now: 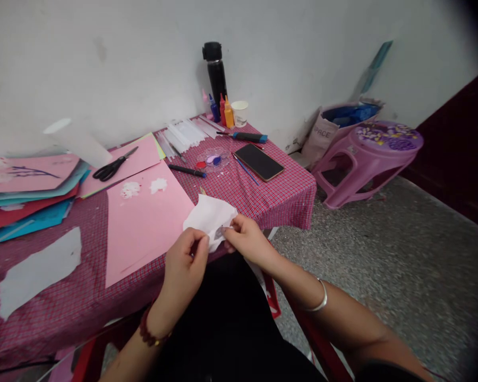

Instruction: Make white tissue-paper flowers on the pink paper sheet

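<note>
A crumpled piece of white tissue paper (209, 212) hangs between my hands at the table's front edge. My left hand (189, 254) pinches its lower left side between thumb and fingers. On the right side, my right hand (241, 236) grips the tissue too, at a spot that looks grey and damp. Just left of the tissue lies a pink sheet of paper (147, 223), bearing two white textured patches (158, 184) near its top. A paint palette (214, 159) with red, lilac and blue paint rests behind the tissue.
A phone (258, 162), a thin blue brush (246, 170), a black marker (187, 171) and scissors (113, 167) lie around the tabletop. Paint bottles (228, 112), a paper cup (240, 114) and a black flask (216, 74) stand at the back. Stacked coloured papers (27, 185) fill the left; a pink stool (366, 159) stands right.
</note>
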`<state>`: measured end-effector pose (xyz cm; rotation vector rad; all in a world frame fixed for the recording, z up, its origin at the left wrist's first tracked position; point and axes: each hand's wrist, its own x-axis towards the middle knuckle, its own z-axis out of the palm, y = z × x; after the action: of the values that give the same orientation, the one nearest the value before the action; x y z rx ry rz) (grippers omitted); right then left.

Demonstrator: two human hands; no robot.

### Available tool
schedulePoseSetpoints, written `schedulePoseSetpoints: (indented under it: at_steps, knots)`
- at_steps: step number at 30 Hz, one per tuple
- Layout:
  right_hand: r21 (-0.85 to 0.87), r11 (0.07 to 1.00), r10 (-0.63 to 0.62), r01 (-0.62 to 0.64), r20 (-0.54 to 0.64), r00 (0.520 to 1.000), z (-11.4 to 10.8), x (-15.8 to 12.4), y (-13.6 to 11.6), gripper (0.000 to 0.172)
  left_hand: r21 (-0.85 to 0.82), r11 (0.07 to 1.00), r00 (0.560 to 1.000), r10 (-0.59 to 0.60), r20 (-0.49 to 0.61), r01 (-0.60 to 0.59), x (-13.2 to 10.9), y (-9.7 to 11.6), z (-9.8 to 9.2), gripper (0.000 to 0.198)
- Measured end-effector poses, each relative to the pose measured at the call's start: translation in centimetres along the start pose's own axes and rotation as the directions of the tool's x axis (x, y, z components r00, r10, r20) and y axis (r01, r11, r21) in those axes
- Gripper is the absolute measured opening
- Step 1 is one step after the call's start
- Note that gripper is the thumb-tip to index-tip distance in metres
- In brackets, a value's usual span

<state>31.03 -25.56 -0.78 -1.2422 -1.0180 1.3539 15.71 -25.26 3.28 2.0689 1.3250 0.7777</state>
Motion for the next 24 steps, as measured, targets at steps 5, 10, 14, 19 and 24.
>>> schedulePoseSetpoints:
  at_steps: [5, 10, 14, 19, 24]
  knots:
    - [0.16, 0.986, 0.052, -0.055, 0.02, 0.998, 0.3, -0.1, 0.2, 0.009, -0.16, 0.983, 0.99, -0.109, -0.086, 0.094, -0.6, -1.1, 0.7, 0.016]
    - [0.202, 0.975, 0.08, -0.091, 0.064, 0.995, 0.7, -0.7, 1.1, 0.019, -0.056, 0.998, 0.999, -0.024, -0.045, 0.021, -1.7, -1.8, 1.3, 0.015]
    - [0.111, 0.99, 0.075, -0.084, 0.079, 0.994, 0.9, -0.9, 1.5, 0.017, -0.079, 0.997, 1.0, -0.002, -0.026, 0.0, -2.3, -2.0, 1.4, 0.015]
    - [-0.137, 0.986, -0.088, 0.09, 0.018, 0.996, 0.8, -0.8, 1.4, 0.015, -0.084, 0.995, 0.998, 0.054, 0.028, -0.052, -3.1, -2.1, 1.1, 0.014]
    - [-0.43, 0.88, -0.215, 0.201, 0.017, 0.976, 1.2, -0.8, 1.3, 0.021, -0.145, 0.989, 0.993, 0.024, 0.118, -0.007, -3.8, -2.2, 1.2, 0.006]
